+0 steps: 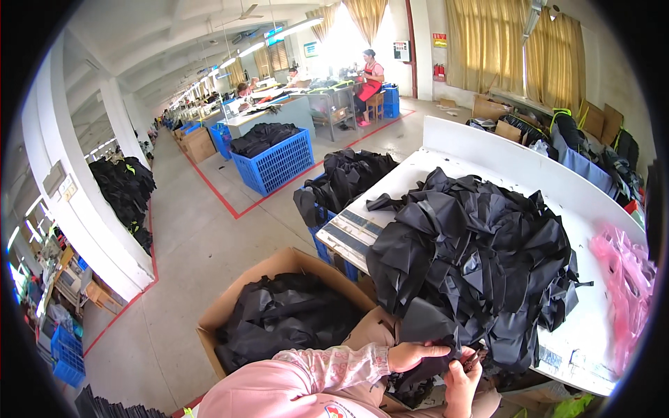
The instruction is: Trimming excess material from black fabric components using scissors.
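My left hand [412, 356] is closed on the edge of a black fabric piece [426, 322], thumb on top, in front of my lap. Close beside it, my right hand [461, 387] is closed too, its fingers around a small dark tool [474, 359] that looks like thread snips, partly hidden by the fingers. Both hands almost meet at the fabric's lower end. Right behind them, a large heap of black fabric pieces [481, 244] covers much of the white table [589, 334] and hangs over its near edge.
A cardboard box [261, 275] full of black fabric stands at my left. Beyond the table's left edge are blue crates [279, 165] heaped with black pieces. A pink plastic bag [624, 285] lies at the table's right. Farther off, a person in a red apron [371, 83] sits near workbenches.
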Motion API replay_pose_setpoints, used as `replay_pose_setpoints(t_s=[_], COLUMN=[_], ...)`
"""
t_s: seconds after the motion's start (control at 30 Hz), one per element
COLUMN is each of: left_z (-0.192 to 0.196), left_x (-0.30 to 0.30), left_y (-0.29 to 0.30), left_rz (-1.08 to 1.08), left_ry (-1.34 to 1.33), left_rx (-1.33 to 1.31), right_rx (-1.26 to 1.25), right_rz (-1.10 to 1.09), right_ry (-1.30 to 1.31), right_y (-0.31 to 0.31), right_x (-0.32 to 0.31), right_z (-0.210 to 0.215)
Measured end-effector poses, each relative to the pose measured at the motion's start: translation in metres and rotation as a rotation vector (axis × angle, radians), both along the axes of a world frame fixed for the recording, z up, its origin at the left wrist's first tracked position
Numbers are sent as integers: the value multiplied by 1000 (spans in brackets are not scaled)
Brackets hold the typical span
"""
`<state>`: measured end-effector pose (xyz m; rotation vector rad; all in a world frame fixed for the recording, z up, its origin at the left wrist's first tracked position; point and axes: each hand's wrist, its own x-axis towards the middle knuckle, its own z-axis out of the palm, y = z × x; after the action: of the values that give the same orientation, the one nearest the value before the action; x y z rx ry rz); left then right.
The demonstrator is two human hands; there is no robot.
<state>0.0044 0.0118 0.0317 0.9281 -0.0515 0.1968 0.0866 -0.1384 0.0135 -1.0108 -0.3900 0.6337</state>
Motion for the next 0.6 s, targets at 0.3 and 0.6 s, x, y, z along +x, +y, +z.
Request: replay_pose_setpoints(t_s=[0.3,0.6], left_z=[-1,2], left_x=[-6,-4], left_y=[1,-7], left_rz=[-184,-56], left_ry=[114,118], left_rx=[-268,-143], right_rx=[-118,-131], right_rz=[-176,-202], right_ry=[-190,-62], right_y=[-6,-17], right_x=[3,-1], right_z=[-8,-3])
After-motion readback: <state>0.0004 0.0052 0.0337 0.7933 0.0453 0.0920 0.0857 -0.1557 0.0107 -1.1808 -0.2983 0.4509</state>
